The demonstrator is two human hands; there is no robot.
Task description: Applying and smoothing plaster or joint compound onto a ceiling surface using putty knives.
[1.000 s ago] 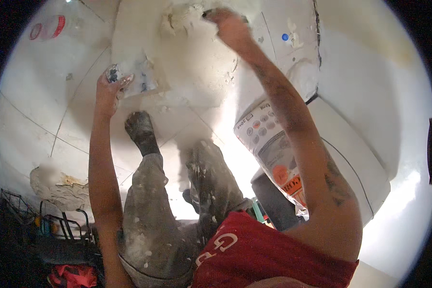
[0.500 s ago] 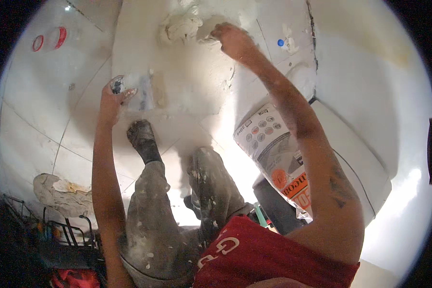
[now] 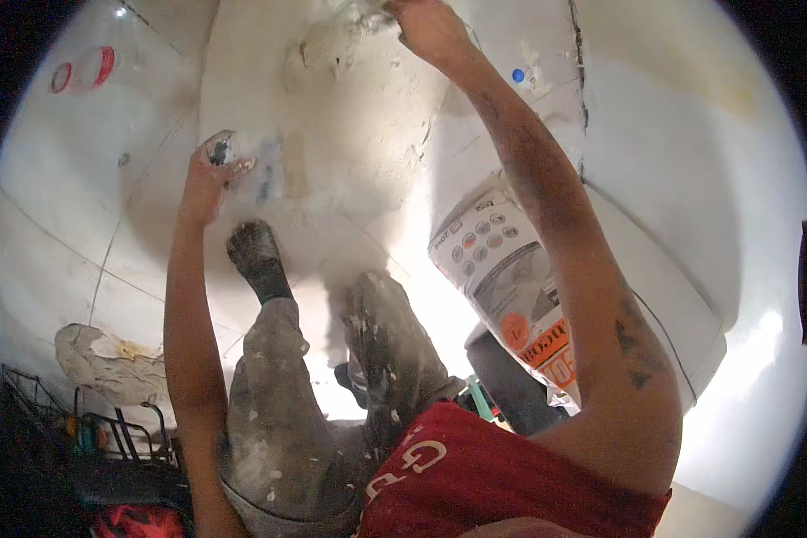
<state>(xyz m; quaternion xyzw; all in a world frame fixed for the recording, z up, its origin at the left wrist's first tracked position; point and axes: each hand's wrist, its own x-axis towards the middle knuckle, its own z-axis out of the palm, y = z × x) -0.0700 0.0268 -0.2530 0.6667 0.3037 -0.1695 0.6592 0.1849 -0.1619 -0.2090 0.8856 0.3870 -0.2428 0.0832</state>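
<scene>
Nearest: red shirt, pale lettering on it, well below the right grip. Grey trousers, spattered pale, below the left grip. Black metal frame well below and left of the left grip; red cloth lower again.

Bag, white and orange, stands tilted well below the right grip and to its right, partly behind the forearm. Pale, crusty heap below and left of the left grip. Dark, dusty footwear just below that grip.

Left grip: fingers and thumb closed on a flat pale tool, dark where held; its broad part reaches to the right of the hand. Outline blurred.

Pale board to the right of the left grip and below the right one, smeared with plaster. Thicker plaster lies on it, left of the right grip and slightly lower.

Right grip: at the upper edge, fingers bent; cannot tell what, if anything, they grasp. Blue cap to its right, a little lower.

Clear container with two red rings, well above and left of the left grip.
</scene>
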